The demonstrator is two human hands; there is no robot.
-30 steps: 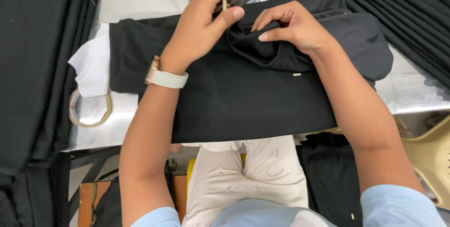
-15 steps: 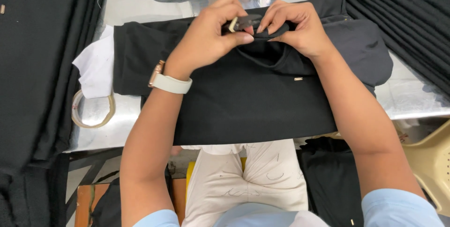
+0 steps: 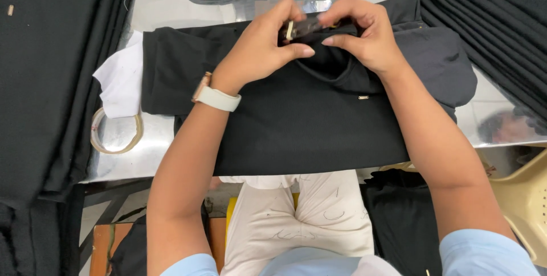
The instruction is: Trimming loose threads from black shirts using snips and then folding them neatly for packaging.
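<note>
Head view shows both hands at the far edge of a folded black garment (image 3: 296, 133) lying flat on a shiny metal table (image 3: 154, 8). Left hand (image 3: 259, 51) and right hand (image 3: 364, 39) meet at the neckline, each pinching a small dark tag (image 3: 305, 25) and the fabric round it; the left fingers (image 3: 296, 51) are closed on it, with a thin pale sliver, possibly a label or pin, held between them, and the right fingers (image 3: 336, 40) are likewise closed on the collar edge. A pale watch (image 3: 215, 97) sits on the left wrist. Judged from its drape and the soft creases, the garment is light, limp knit cloth: it will not hold shape if lifted by one point, will sag and unfold, but is neither fragile nor slippery against skin, though it may slide on the polished table. Best hold is at the collar seam or along folded edges, with both hands spread. White cloth (image 3: 119, 82) lies just beside the garment on the left, touching a ring of tape (image 3: 114, 133). Stacks of black fabric (image 3: 51, 82) flank the table on both sides.
</note>
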